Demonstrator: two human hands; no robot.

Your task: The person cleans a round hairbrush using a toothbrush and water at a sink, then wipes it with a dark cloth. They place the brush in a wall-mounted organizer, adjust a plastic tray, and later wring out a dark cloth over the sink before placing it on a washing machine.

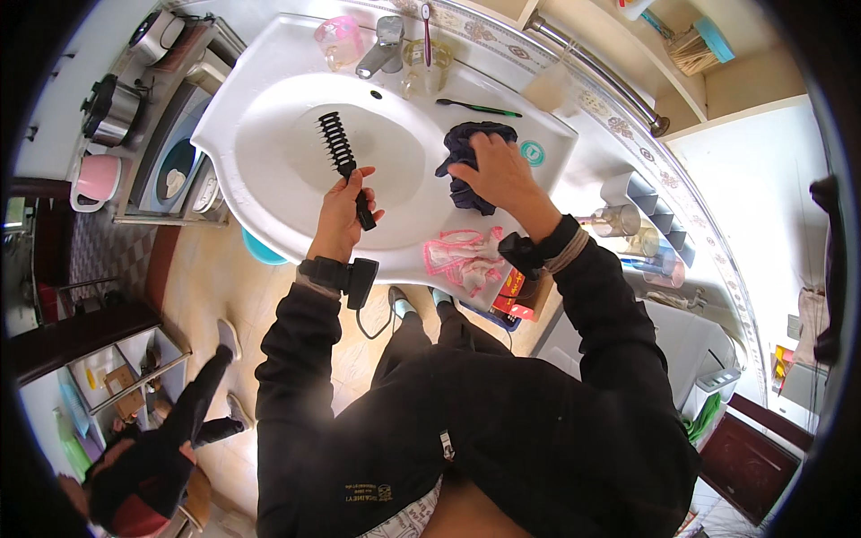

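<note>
My left hand (346, 208) is closed around the handle of a black hairbrush (335, 142), whose bristled head points up over the white sink basin (269, 134). On the counter to the right of the basin, my right hand (499, 170) grips a crumpled dark navy cloth (466, 188) from above, thumb on one side and fingers on the other. A white cloth with pink edging (465, 258) lies nearer to me, by the counter's front edge. Behind the dark cloth rests a black and green toothbrush (480, 108).
Along the sink's back are a pink cup (338, 41), a faucet (384, 45) and a clear cup (425, 70) holding a toothbrush. A round teal sticker (532, 152) is at right. Another person (143, 475) is at lower left. A washing machine (668, 350) stands at right.
</note>
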